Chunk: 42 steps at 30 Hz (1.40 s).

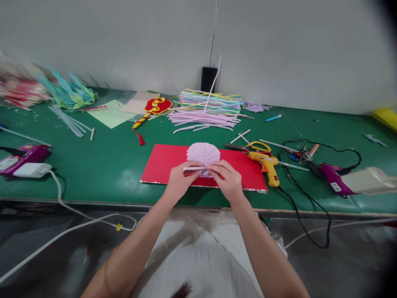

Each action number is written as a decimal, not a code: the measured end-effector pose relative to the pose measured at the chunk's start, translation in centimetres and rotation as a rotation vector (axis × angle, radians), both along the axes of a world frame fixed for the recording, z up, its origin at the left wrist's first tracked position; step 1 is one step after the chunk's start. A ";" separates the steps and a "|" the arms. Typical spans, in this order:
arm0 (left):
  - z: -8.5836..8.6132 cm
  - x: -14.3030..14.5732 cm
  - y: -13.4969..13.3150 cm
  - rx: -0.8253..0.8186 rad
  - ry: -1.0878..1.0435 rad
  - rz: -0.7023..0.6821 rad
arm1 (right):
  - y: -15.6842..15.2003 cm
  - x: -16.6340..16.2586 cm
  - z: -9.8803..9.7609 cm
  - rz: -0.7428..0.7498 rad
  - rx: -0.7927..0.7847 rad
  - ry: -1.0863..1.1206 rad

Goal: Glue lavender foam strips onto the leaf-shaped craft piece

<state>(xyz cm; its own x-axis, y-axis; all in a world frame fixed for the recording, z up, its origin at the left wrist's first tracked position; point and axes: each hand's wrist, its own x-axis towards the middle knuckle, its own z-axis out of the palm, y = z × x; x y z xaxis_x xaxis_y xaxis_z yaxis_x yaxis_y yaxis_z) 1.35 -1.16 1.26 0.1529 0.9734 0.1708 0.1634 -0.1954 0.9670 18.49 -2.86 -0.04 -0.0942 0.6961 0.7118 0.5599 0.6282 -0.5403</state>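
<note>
My left hand (181,179) is closed on a short pale pipe cleaner (192,168), pinched between thumb and fingers. Across from it, my right hand (228,177) is closed too, its fingertips at the pipe cleaner's right end and the lower edge of a round lilac piece (203,153). That piece is built from pipe cleaners laid in slanting rows like a leaf. Under both hands lies a red board (164,163) with worn edges. My fingers hide part of the lilac piece's lower side.
A yellow glue gun (263,162) and yellow-handled scissors (257,146) lie at the board's right, with a black cord trailing off the table. Behind the board are a pile of pipe cleaners (204,118), a red-and-yellow fan (157,106) and a phone (209,78). Purple power strips (336,180) flank the workspace.
</note>
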 end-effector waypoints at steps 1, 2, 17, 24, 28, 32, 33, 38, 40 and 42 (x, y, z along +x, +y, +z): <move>0.0 0.3 0.0 -0.012 -0.019 0.017 | 0.0 0.0 0.0 0.002 -0.003 0.002; 0.1 0.7 0.0 -0.019 -0.039 0.041 | 0.0 0.0 0.1 0.000 -0.003 0.010; 0.7 2.3 0.1 -0.079 -0.077 0.105 | 0.2 0.1 0.2 -0.038 -0.003 0.082; 0.2 0.6 0.8 -0.071 -0.025 0.042 | 0.3 -0.1 0.7 -0.029 -0.088 0.105; -0.2 0.1 1.1 -0.127 -0.076 0.064 | 0.5 0.1 1.1 0.025 -0.193 0.176; -0.4 0.1 0.9 -0.137 -0.112 0.046 | 0.5 0.2 1.2 0.061 -0.236 0.186; -0.4 0.2 0.9 -0.142 -0.115 0.044 | 0.5 0.2 1.2 0.064 -0.236 0.189; -0.4 0.1 0.6 -0.116 -0.112 0.008 | 0.4 0.4 1.0 0.108 -0.249 0.203; -0.5 0.1 0.6 -0.123 -0.108 0.016 | 0.3 0.5 0.8 0.113 -0.265 0.199; -0.6 0.0 0.6 -0.140 -0.099 0.017 | 0.3 0.6 0.6 0.128 -0.281 0.194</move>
